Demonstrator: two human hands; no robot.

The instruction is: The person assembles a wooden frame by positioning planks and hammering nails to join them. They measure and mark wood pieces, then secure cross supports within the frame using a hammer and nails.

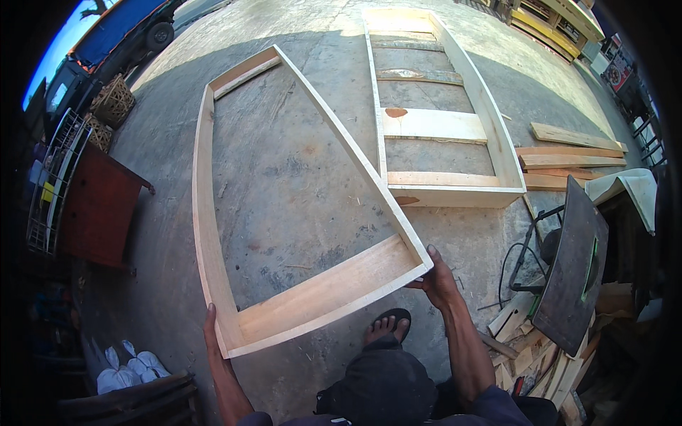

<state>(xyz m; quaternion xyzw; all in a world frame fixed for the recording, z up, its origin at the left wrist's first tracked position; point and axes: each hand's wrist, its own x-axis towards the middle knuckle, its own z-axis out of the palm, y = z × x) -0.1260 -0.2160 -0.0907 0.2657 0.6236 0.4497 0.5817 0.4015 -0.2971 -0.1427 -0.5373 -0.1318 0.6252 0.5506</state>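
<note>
Left hand (212,331), right hand (438,278): closed grips on wooden frame (327,287). Sides joined, middle unslatted; slatted frame (435,126) lay beyond.

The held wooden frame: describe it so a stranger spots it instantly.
On the grey concrete floor, a slatted wooden frame lies at upper right. Left of it, nearer the person, the held frame has the left hand at one near corner and the right hand at the other. Unlike its neighbour, its middle has no slats.
</note>
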